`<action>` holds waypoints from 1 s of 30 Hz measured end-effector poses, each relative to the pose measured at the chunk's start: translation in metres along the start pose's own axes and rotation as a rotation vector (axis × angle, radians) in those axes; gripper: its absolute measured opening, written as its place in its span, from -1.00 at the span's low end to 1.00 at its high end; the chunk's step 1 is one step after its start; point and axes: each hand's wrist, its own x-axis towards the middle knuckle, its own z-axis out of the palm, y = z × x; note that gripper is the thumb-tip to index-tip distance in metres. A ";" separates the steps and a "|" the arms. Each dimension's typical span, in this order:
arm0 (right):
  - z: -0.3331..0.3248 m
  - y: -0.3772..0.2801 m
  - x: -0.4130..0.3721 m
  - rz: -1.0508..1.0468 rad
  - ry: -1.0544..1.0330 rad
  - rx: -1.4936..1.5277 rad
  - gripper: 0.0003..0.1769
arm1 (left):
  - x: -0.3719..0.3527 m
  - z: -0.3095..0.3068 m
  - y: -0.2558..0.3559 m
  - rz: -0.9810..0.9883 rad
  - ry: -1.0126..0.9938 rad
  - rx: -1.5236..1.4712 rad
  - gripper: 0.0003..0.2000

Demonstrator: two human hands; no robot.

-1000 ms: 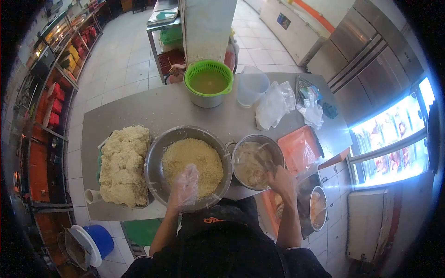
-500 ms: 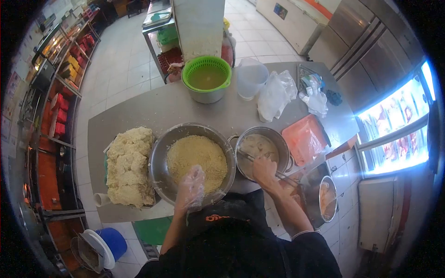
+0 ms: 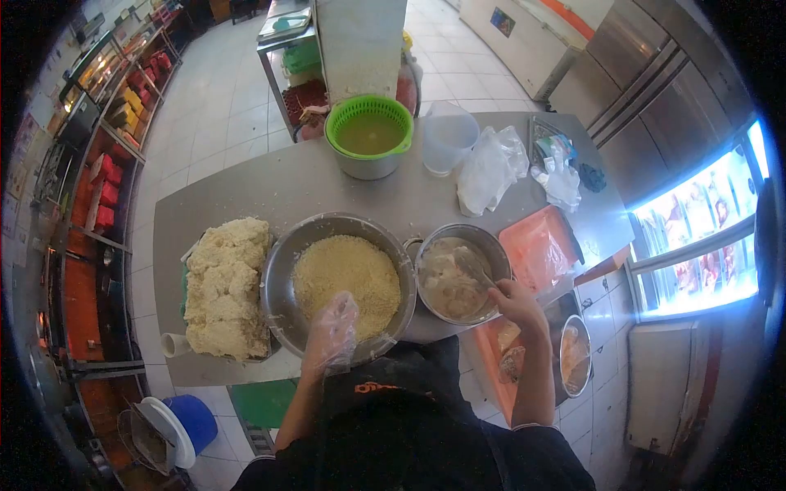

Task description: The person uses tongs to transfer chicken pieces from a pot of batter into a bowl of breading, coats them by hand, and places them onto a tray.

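Note:
My left hand [image 3: 332, 331], in a clear plastic glove, hangs over the near side of a big steel bowl [image 3: 282, 315] of pale crumbs [image 3: 348, 282]. Its fingers look loosely extended and hold nothing I can see. My right hand [image 3: 516, 301], bare, is closed round long metal tongs [image 3: 477, 272]. Their far end reaches into a steel pot [image 3: 501, 255] containing pale pieces in a milky, wet mix [image 3: 450, 282]. To the left of the bowl, a heaped tray of crumb-coated pieces [image 3: 229, 286] stands on the table.
At the back are a steel pot with a green strainer [image 3: 368, 135], a clear plastic jug [image 3: 449, 139] and plastic bags [image 3: 491, 172]. An orange tray [image 3: 536, 237] and a smaller steel container [image 3: 575, 360] lie right. A blue bucket [image 3: 192, 430] stands on the floor.
My right hand has shifted right, to the pot's near right rim, and the tongs now slant differently. Pale pieces in the pot show more at the surface. My left hand has barely moved.

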 end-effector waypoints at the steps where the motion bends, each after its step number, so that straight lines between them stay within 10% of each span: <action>1: 0.011 0.007 0.003 0.000 0.130 -0.205 -0.59 | 0.003 0.002 -0.015 0.040 -0.004 0.011 -0.57; 11: 0.033 -0.085 -0.026 0.018 -0.110 -0.629 -0.65 | 0.020 -0.002 0.006 0.098 0.007 -0.023 -0.56; 23: 0.106 -0.058 0.011 -0.473 0.131 -1.186 -0.68 | 0.014 -0.003 -0.005 -0.006 -0.112 0.005 -0.47; 30: 0.014 -0.019 0.015 -0.175 -0.190 -0.268 -0.64 | 0.006 -0.006 -0.017 0.041 0.013 -0.089 -0.49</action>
